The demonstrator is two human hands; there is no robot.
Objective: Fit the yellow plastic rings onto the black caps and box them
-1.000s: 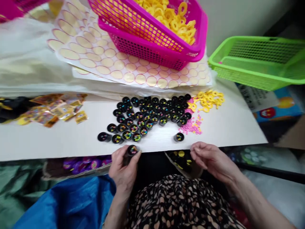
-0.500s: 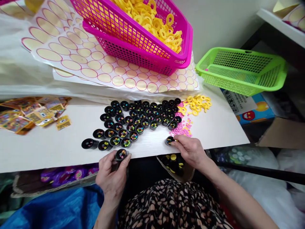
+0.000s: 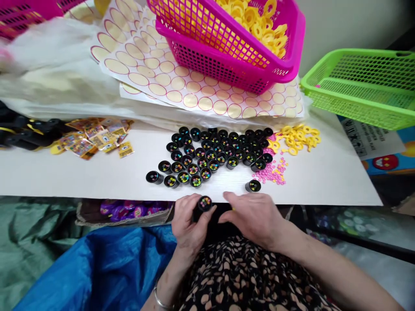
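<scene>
My left hand (image 3: 189, 222) is wrapped round a small black cup (image 3: 205, 203) at the table's front edge. Tiny coloured beads show inside that cup. Close by on the right is my right hand (image 3: 254, 218), its fingers curled and its thumb stretched towards the cup. A speck of something yellow (image 3: 233, 209) shows between thumb and fingers, too small to name. One black cup (image 3: 253, 186) stands apart just beyond my right hand. Several more black cups (image 3: 183, 177) with coloured beads stand grouped on the white table (image 3: 223, 183).
Pink beads (image 3: 272, 172) and yellow ring pieces (image 3: 300, 137) lie right of the cups. Behind are circle-printed sheets (image 3: 205, 103), stacked pink baskets (image 3: 227, 71) and a green basket (image 3: 353, 108). Foil packets (image 3: 97, 136) lie left; a box of purple items (image 3: 129, 210) is below.
My right hand has left the separate cup, which stays on the table, and moved towards my left hand. My left hand still holds its cup. The view has shifted left.
</scene>
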